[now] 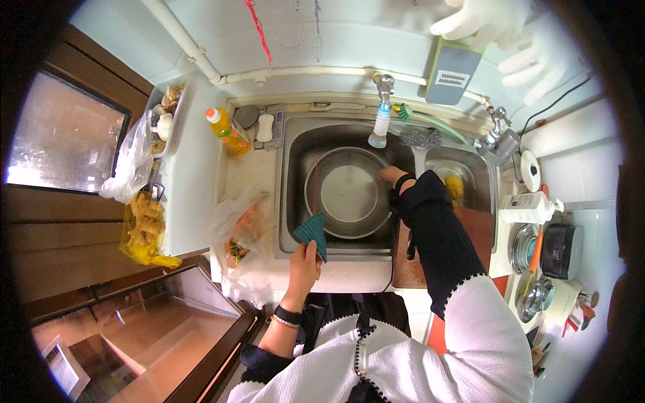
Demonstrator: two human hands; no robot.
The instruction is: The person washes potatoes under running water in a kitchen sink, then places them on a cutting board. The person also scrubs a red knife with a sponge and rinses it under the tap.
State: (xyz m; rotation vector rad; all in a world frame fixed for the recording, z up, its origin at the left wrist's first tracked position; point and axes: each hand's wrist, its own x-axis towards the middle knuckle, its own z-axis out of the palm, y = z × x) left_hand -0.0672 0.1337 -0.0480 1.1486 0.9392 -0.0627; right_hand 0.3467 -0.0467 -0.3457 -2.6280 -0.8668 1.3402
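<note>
My left hand [304, 264] pinches a teal ribbed cloth [312, 234], which hangs over the near left rim of a round steel basin [348, 194]. The basin rests in the larger bowl of a stainless steel sink [297, 146]. At the basin's far right rim, my right hand [391, 174] grips the edge; its fingers are small and partly hidden. Above the sink, a faucet with a white and blue extension [381, 126] points down. A wooden cutting board [473, 229] lies under my right forearm, across part of the smaller bowl, with a dark handle [411, 249] at its left side.
Yellow potatoes [454, 187] lie in the smaller bowl. A steel wool scrubber [421, 137] and a green brush [403, 112] sit behind the sink. Left stand an orange-capped bottle [229, 132], soap [265, 127] and a plastic bag of vegetables [247, 226]. A pump bottle [526, 208] is right.
</note>
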